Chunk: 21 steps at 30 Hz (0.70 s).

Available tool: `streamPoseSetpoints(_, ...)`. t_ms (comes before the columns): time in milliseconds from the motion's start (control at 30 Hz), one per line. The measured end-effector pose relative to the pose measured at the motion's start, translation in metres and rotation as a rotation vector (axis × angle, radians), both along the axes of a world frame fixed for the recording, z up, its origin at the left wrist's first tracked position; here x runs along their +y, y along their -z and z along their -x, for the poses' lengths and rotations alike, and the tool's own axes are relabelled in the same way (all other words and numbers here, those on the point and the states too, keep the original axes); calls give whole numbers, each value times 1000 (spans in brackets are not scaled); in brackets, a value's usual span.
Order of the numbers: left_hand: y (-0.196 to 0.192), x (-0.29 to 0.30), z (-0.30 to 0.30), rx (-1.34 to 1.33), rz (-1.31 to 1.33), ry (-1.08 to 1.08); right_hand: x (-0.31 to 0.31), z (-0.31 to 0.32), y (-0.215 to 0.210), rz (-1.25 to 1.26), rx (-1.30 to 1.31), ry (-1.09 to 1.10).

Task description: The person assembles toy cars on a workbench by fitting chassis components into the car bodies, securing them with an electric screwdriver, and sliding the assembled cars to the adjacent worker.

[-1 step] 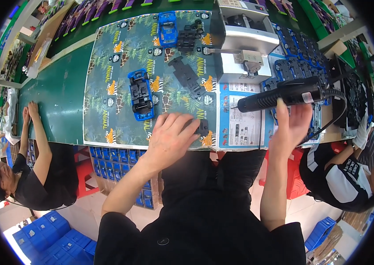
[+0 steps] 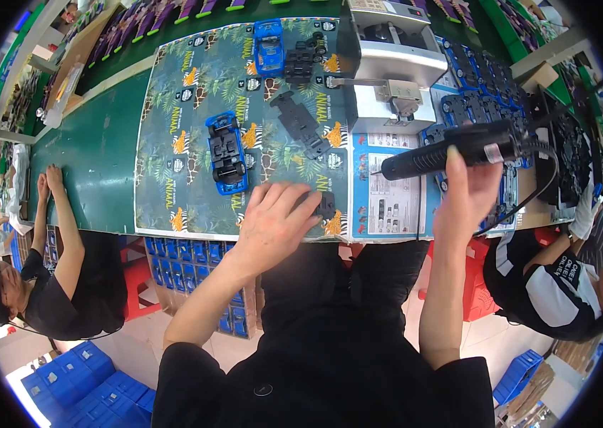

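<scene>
My right hand [image 2: 467, 196] grips a black electric screwdriver [image 2: 426, 161], held nearly level above the table with its bit pointing left. A cable trails from its right end. My left hand [image 2: 274, 220] rests palm down at the table's front edge, its fingers bent over a small black plastic part [image 2: 327, 206], which is partly hidden beneath them. Just beyond that hand lies a blue toy car [image 2: 227, 153], its black underside up. To its right is a flat black chassis plate [image 2: 300, 125]. Farther back sit another blue toy car body [image 2: 269, 48] and several black wheeled parts [image 2: 303, 63].
A metal bench machine [image 2: 395, 68] stands right of the patterned mat [image 2: 194, 93]. Rows of blue-and-black car assemblies [image 2: 476, 107] lie beyond the screwdriver. Co-workers sit at left [image 2: 45, 278] and right [image 2: 547, 285]. Blue parts fill a box [image 2: 180, 264] below the table.
My right hand and the screwdriver have shifted very slightly to the left. My left hand and the parts on the mat stay in place.
</scene>
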<state>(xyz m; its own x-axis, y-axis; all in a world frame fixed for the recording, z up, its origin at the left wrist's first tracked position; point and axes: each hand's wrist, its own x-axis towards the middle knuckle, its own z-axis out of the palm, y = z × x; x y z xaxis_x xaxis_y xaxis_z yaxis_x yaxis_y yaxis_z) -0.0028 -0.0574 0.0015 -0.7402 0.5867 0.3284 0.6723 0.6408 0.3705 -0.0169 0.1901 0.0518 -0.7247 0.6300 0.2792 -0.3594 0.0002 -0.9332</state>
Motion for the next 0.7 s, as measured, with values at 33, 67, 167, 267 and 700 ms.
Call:
streamPoseSetpoints(33, 2, 0, -1, 3, 0, 3, -8, 15, -10, 152, 31, -1)
streamPoseSetpoints(67, 3, 0, -1, 16, -21, -4, -6, 16, -9, 151, 34, 1)
streamPoseSetpoints(167, 5, -1, -2, 40, -43, -15, -10, 14, -11, 317, 178, -456)
streamPoseSetpoints(267, 7, -2, -1, 40, -47, -11, -23, 0, -32, 96, 273, -697)
streamPoseSetpoints(700, 7, -7, -1, 18, -59, -4, -54, -3, -6, -48, 49, -707)
